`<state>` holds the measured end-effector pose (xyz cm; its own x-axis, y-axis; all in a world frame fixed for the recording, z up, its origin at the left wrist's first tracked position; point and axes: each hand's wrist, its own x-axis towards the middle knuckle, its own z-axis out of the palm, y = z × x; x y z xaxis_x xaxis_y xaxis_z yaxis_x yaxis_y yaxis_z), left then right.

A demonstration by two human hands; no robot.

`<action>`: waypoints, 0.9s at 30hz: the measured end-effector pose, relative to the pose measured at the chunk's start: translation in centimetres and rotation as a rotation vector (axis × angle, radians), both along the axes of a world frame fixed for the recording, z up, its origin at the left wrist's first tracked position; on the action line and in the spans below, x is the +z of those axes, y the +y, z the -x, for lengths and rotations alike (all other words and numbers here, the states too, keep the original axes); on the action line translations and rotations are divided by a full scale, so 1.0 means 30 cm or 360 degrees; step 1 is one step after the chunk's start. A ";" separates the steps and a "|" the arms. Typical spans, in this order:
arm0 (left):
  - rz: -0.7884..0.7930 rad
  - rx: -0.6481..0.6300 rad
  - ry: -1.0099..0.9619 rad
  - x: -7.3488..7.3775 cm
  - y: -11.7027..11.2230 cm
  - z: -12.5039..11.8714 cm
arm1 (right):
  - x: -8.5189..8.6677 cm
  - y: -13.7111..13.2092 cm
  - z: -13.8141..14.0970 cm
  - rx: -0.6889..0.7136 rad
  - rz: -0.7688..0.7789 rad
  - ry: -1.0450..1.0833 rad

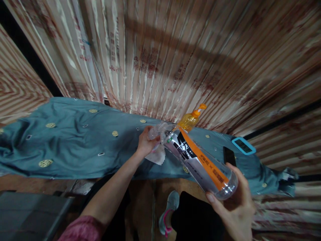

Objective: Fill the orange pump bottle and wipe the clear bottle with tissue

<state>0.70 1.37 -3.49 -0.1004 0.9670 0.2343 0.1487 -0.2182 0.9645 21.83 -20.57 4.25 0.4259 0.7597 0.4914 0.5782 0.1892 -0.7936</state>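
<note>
My right hand (237,201) is wrapped round the base of a large clear plastic bottle (198,157) with an orange and silver label. The bottle is tilted, its neck end toward my left hand (146,142). My left fingers are closed on a small clear plastic container (157,130) right at the bottle's neck; its exact kind is hard to make out. From this view I cannot tell whether the two touch. A white scalloped piece of paper or cloth (157,156) shows just below my left hand. Behind the large bottle stands an amber pump bottle (189,121) with an orange top.
A teal cloth with yellow patterns (75,140) covers the long narrow surface. To the right lie a dark phone (229,155) and a blue-framed device (243,146). A pleated, printed curtain (160,60) hangs behind. At lower left is a grey flat-topped object (30,214).
</note>
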 end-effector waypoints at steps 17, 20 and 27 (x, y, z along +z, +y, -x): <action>0.0043 0.0014 0.0125 0.028 -0.009 0.003 | 0.002 0.005 0.004 -0.0019 0.0026 -0.0010; 0.0037 0.0014 0.0144 0.030 -0.010 0.004 | 0.002 0.006 0.005 -0.0007 0.0034 0.0014; 0.0037 0.0006 0.0182 0.031 -0.011 0.005 | 0.006 0.007 0.005 -0.0035 0.0046 -0.0058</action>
